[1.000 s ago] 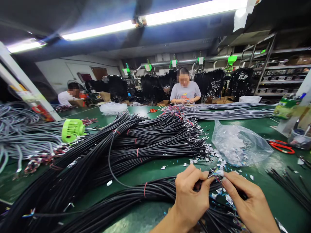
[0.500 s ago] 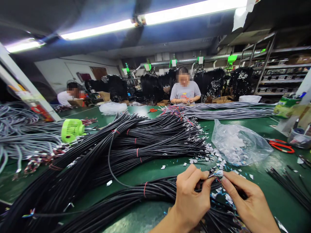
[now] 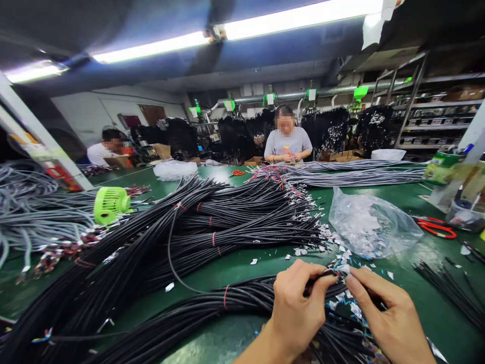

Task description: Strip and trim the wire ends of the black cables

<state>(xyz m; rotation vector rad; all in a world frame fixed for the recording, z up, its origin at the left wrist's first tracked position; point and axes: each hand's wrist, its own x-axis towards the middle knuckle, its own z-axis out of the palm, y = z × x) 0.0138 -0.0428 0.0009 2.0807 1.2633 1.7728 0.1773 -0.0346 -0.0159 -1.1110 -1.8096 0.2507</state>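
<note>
Low on the right, my left hand is closed in a pinch on a black cable near its end. Facing it, my right hand pinches the white wrapping at that cable end between thumb and forefinger. The fingertips of both hands almost meet, and the wires inside the end are mostly hidden. Beneath my hands lies a bundle of black cables with a red tie around it. Scraps of white wrapping and bits of blue thread lie around the cable ends.
More tied black cables cover the middle of the green table. A clear plastic bag of white scraps lies beyond my hands. Red-handled scissors are at right, a green fan at left. Across the table sits a person handling wires.
My fingers have shifted slightly at the cable end. The white wrapping stands out more between them, and the coloured wires show less. The whole view has moved a little.
</note>
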